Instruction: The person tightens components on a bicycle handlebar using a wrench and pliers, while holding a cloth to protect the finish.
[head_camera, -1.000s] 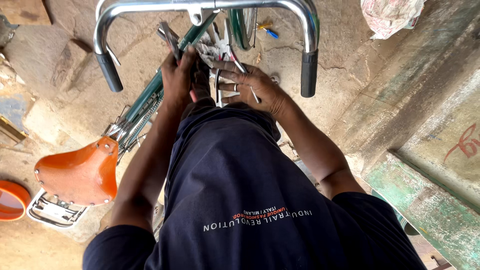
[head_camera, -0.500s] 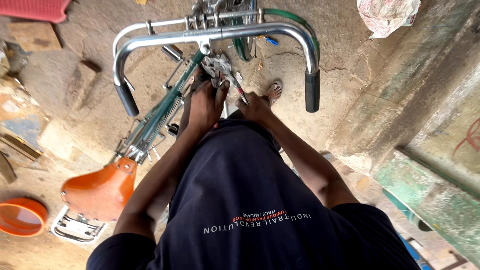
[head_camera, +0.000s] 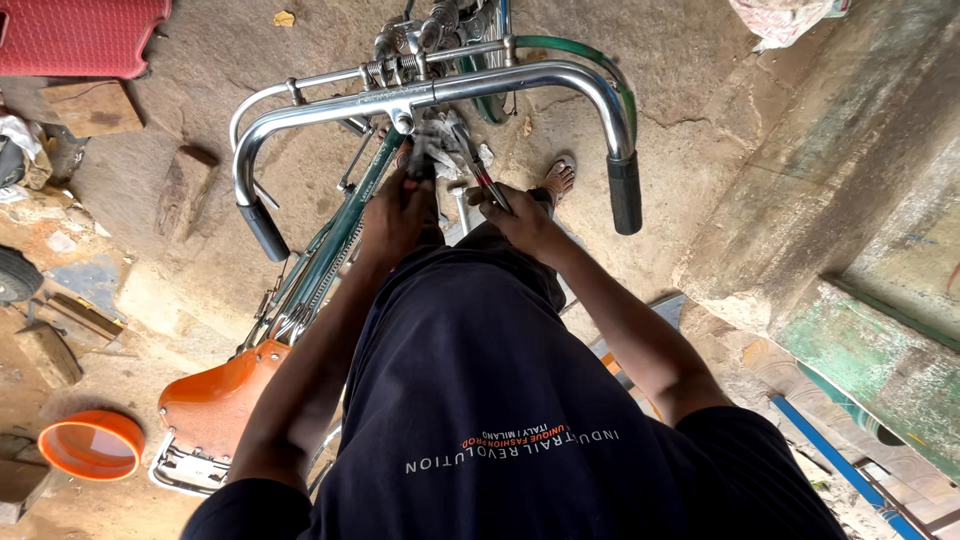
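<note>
A green bicycle (head_camera: 330, 250) stands in front of me with a chrome handlebar (head_camera: 440, 90) and black end grips (head_camera: 625, 195). My left hand (head_camera: 400, 205) is closed around the stem just under the handlebar's middle clamp (head_camera: 405, 118). Close beside it on the right, my right hand (head_camera: 520, 215) grips pliers (head_camera: 478, 165) with reddish handles. Their jaws point up at the same clamp. The exact part being gripped is hidden by my fingers. My dark shirt fills the lower middle of the view.
An orange-brown saddle (head_camera: 215, 400) sits lower left, with an orange bowl (head_camera: 90, 443) on the ground beside it. Wooden blocks (head_camera: 95, 108), a red mat (head_camera: 80, 35) and scraps lie at left. A sandalled foot (head_camera: 560, 180), a worn concrete step (head_camera: 800, 200) and a blue pipe (head_camera: 840, 465) are at right.
The view has pulled back, so the handlebar sits lower and more of the ground shows. Both hands stay at the stem, and the pliers now point up at the clamp.
</note>
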